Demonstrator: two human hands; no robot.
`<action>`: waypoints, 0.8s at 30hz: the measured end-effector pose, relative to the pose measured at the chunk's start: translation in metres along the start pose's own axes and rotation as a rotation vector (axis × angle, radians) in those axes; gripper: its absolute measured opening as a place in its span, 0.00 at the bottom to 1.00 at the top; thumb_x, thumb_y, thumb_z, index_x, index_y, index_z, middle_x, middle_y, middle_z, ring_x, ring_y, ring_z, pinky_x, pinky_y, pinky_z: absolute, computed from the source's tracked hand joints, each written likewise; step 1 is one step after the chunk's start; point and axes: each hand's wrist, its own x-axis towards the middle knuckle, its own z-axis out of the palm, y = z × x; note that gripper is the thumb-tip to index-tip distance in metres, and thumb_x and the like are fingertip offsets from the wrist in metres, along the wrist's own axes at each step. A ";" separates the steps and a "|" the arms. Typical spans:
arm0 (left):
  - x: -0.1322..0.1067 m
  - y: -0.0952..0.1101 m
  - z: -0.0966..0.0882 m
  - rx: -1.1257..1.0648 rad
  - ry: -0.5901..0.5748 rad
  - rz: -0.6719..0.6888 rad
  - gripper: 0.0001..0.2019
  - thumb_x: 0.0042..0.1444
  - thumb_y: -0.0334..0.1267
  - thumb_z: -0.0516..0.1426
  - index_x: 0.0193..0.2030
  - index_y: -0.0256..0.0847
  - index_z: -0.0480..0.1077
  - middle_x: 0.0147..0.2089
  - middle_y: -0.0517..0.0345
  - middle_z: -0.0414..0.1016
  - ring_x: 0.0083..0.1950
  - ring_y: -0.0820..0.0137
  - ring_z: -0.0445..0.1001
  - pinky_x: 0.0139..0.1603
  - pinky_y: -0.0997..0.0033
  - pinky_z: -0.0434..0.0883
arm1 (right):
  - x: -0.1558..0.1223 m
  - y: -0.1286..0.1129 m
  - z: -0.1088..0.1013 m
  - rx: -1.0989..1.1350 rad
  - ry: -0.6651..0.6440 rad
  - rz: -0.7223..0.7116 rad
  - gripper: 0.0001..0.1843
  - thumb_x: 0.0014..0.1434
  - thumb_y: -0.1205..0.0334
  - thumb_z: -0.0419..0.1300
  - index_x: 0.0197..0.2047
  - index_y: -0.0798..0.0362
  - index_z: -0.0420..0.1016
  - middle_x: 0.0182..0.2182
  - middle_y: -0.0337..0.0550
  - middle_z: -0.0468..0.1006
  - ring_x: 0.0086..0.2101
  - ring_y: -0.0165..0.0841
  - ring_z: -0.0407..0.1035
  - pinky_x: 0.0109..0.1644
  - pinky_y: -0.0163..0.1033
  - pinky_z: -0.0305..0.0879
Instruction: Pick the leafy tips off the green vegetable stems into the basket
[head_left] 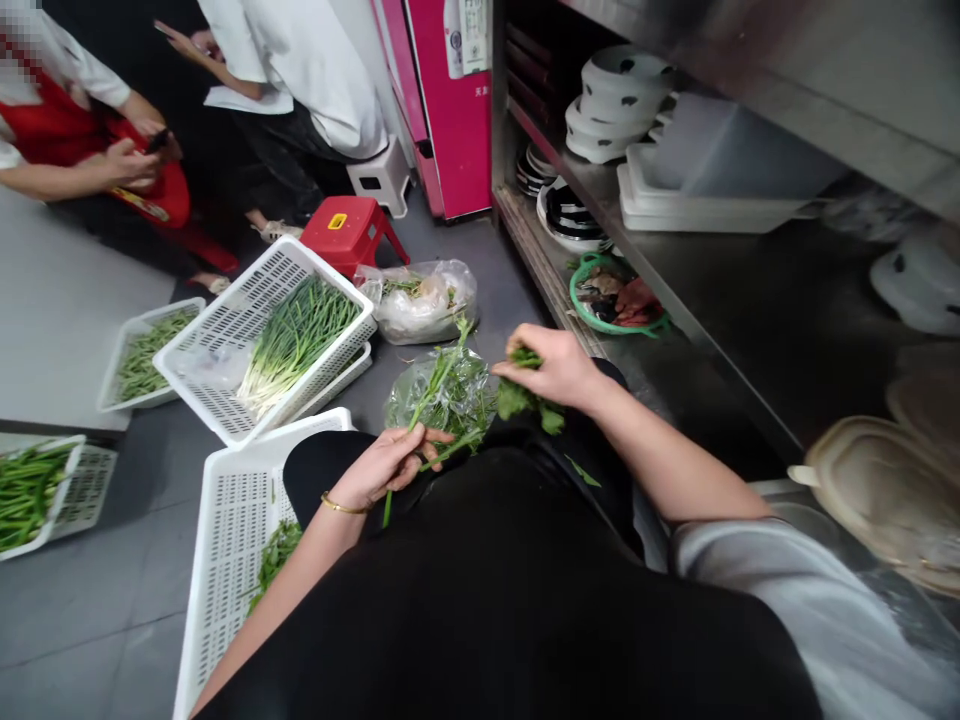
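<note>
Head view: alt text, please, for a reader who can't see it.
The left hand holds a green stem, the right hand a bunch of leaves, with a clear bag nearby. A basket of scallions stands left, a metal shelf right.

The grey floor (142,540) carries a red stool (341,230), clear bags (401,395) and white baskets (225,540). White dishes (619,95) and trays (697,215) sit on the metal shelf (686,265) — lower down, a green basket (609,326).

Grey floor (142,590) lies lower left; a pink cabinet (454,140) stands top centre; metal shelves (750,285) fill the right side.
</note>
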 end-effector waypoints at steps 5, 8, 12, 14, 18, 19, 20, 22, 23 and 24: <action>-0.002 0.013 0.003 0.015 -0.148 -0.022 0.27 0.58 0.54 0.48 0.46 0.31 0.72 0.30 0.47 0.75 0.11 0.84 0.50 0.12 0.76 0.41 | 0.018 -0.010 0.034 -0.529 -0.300 -0.270 0.16 0.64 0.61 0.44 0.46 0.58 0.69 0.37 0.52 0.73 0.33 0.33 0.66 0.32 0.36 0.55; -0.005 0.008 -0.001 -0.028 -0.053 -0.013 0.25 0.57 0.53 0.50 0.47 0.33 0.70 0.27 0.53 0.73 0.12 0.84 0.50 0.13 0.77 0.43 | 0.020 -0.006 0.036 -0.609 -0.393 -0.277 0.17 0.64 0.61 0.43 0.43 0.58 0.71 0.37 0.51 0.73 0.32 0.33 0.67 0.30 0.36 0.53; -0.007 -0.006 -0.010 -0.086 0.181 0.015 0.17 0.50 0.47 0.60 0.39 0.34 0.70 0.18 0.68 0.61 0.13 0.85 0.48 0.14 0.80 0.44 | 0.010 -0.003 0.032 -0.642 -0.534 -0.269 0.15 0.63 0.60 0.47 0.40 0.57 0.72 0.34 0.50 0.75 0.29 0.33 0.68 0.28 0.35 0.52; -0.007 -0.009 -0.013 -0.113 0.195 0.020 0.15 0.50 0.46 0.60 0.36 0.34 0.70 0.16 0.70 0.56 0.13 0.84 0.47 0.14 0.80 0.44 | 0.004 -0.006 0.035 -0.655 -0.599 -0.292 0.13 0.62 0.63 0.47 0.38 0.57 0.72 0.32 0.49 0.75 0.28 0.32 0.68 0.27 0.35 0.51; -0.007 -0.005 -0.012 -0.114 0.123 -0.032 0.15 0.51 0.46 0.59 0.36 0.34 0.71 0.17 0.67 0.60 0.12 0.85 0.49 0.13 0.81 0.42 | 0.002 -0.012 0.051 -0.578 -0.589 -0.304 0.13 0.61 0.62 0.49 0.36 0.58 0.73 0.31 0.49 0.76 0.27 0.32 0.68 0.27 0.34 0.49; -0.008 -0.004 -0.011 -0.106 0.111 -0.049 0.15 0.50 0.46 0.60 0.36 0.34 0.71 0.18 0.66 0.61 0.12 0.85 0.50 0.13 0.80 0.42 | 0.003 -0.012 0.053 -0.526 -0.557 -0.280 0.14 0.61 0.60 0.49 0.36 0.57 0.73 0.31 0.49 0.77 0.28 0.32 0.68 0.27 0.34 0.50; -0.010 -0.004 -0.011 -0.098 0.102 -0.061 0.15 0.50 0.46 0.60 0.36 0.34 0.72 0.18 0.65 0.62 0.12 0.84 0.51 0.13 0.80 0.43 | 0.004 -0.010 0.054 -0.456 -0.533 -0.260 0.14 0.61 0.58 0.50 0.34 0.57 0.73 0.31 0.48 0.77 0.28 0.31 0.68 0.28 0.33 0.50; -0.014 -0.005 -0.011 -0.075 0.079 -0.065 0.15 0.51 0.46 0.59 0.36 0.34 0.72 0.19 0.65 0.63 0.12 0.83 0.52 0.13 0.79 0.44 | 0.005 -0.005 0.052 -0.244 -0.526 -0.253 0.14 0.60 0.57 0.52 0.32 0.56 0.74 0.29 0.45 0.77 0.29 0.29 0.68 0.30 0.32 0.53; -0.016 -0.007 -0.011 -0.058 0.062 -0.056 0.15 0.51 0.46 0.59 0.36 0.33 0.72 0.18 0.65 0.63 0.12 0.83 0.53 0.13 0.79 0.45 | 0.005 -0.003 0.050 -0.110 -0.525 -0.247 0.14 0.60 0.57 0.53 0.31 0.56 0.74 0.28 0.43 0.77 0.29 0.28 0.68 0.31 0.32 0.55; -0.018 -0.009 -0.012 -0.039 0.046 -0.042 0.15 0.51 0.46 0.59 0.36 0.33 0.72 0.17 0.65 0.63 0.12 0.83 0.53 0.13 0.79 0.45 | 0.004 0.000 0.046 0.026 -0.502 -0.219 0.14 0.59 0.56 0.54 0.30 0.56 0.75 0.27 0.42 0.76 0.28 0.28 0.68 0.33 0.31 0.57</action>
